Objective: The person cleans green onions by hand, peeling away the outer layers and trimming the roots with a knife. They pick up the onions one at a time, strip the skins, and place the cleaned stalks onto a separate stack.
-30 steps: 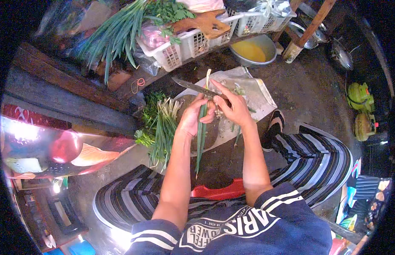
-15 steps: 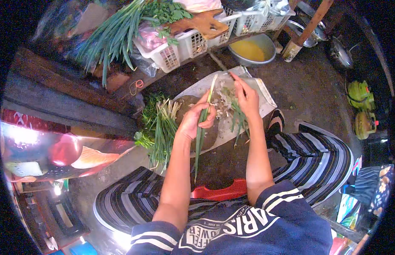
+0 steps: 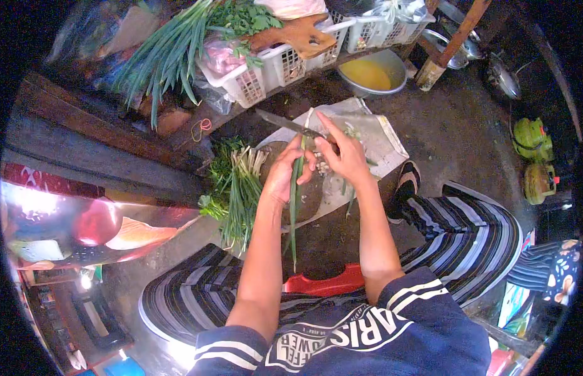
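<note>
A green onion [image 3: 295,194] is held in my left hand [image 3: 287,173], its pale end up and its leaves hanging toward me. My right hand [image 3: 345,153] grips a knife [image 3: 285,123], whose blade points left and crosses the onion near its pale end. Beneath both hands lies a pale sack [image 3: 382,141] with scraps and small white pieces [image 3: 322,166] on it. Left of my left hand is a bundle of green onions [image 3: 240,194] beside leafy herbs [image 3: 223,156].
White baskets [image 3: 246,86] stand on a wooden ledge, with a cutting board [image 3: 297,36] and more green onions [image 3: 169,53] on top. A bowl of yellow liquid [image 3: 368,75] sits behind the sack. Green gas cylinders [image 3: 530,141] are at right.
My right hand has moved left, bringing the knife from the right of the onion to across it. My left hand still holds the onion.
</note>
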Motion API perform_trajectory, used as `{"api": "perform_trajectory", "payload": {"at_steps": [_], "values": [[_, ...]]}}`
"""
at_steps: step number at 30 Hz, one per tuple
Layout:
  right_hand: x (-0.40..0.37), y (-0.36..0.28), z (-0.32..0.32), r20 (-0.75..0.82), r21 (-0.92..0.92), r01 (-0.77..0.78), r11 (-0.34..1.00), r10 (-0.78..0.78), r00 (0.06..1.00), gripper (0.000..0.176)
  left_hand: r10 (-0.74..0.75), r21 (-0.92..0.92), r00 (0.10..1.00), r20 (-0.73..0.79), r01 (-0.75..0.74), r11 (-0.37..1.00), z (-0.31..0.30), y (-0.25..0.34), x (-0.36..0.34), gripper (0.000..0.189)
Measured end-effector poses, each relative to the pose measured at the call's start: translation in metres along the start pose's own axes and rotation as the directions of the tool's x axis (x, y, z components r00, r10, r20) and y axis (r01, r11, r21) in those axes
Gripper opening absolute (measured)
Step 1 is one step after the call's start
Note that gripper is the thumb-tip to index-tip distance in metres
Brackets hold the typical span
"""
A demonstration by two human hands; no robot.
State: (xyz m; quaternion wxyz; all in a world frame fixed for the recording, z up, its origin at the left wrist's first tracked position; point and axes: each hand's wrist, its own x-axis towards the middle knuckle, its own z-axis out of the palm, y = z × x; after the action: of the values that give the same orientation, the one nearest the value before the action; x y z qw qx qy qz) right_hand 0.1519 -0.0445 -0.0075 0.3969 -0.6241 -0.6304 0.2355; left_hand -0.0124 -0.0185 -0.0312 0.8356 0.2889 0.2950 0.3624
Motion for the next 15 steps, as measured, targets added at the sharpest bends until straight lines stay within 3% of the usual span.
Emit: {"api": "perform_trajectory", "payload": {"at_steps": [4,6,7,8,10,11,13,15], "values": [[0.007,0.017,-0.006,-0.001,-0.096,-0.073,0.993,0.073,0.997,0.05,0.015,0.076,0.991,0.132,-0.025,0.997,-0.002,0.002,-0.004,0.057],[0.01,0.03,-0.006,-0.128,-0.144,-0.022,0.989,0.004,0.992,0.049,-0.035,0.151,0.99,0.134,0.014,0.988,-0.001,0.002,-0.005,0.058],[0.01,0.029,-0.011,-0.123,-0.172,-0.14,0.975,0.12,0.985,0.049,-0.034,0.152,0.99,0.135,0.014,0.988,0.002,0.003,-0.006,0.058],[0.01,0.029,-0.012,-0.124,-0.17,-0.14,0.975,0.12,0.985,0.049,-0.037,0.187,0.992,0.12,0.014,0.982,0.005,0.005,-0.007,0.058],[0.006,0.025,-0.015,-0.097,0.053,-0.079,0.996,0.084,0.992,0.051,-0.041,0.22,0.994,0.104,0.018,0.975,0.005,0.005,-0.006,0.058],[0.004,0.021,-0.015,-0.097,0.052,-0.082,0.995,0.086,0.991,0.051,-0.021,0.218,0.998,0.067,0.006,0.976,0.004,0.002,-0.004,0.058],[0.003,0.012,-0.013,0.111,0.005,-0.085,0.996,0.083,0.99,0.055,-0.006,0.218,0.999,0.035,-0.002,0.976,0.003,0.0,-0.001,0.058],[0.004,0.007,-0.008,0.091,-0.016,-0.075,0.997,0.076,0.993,0.056,0.005,0.26,0.996,-0.093,0.019,0.965,0.002,0.0,-0.001,0.058]]}}
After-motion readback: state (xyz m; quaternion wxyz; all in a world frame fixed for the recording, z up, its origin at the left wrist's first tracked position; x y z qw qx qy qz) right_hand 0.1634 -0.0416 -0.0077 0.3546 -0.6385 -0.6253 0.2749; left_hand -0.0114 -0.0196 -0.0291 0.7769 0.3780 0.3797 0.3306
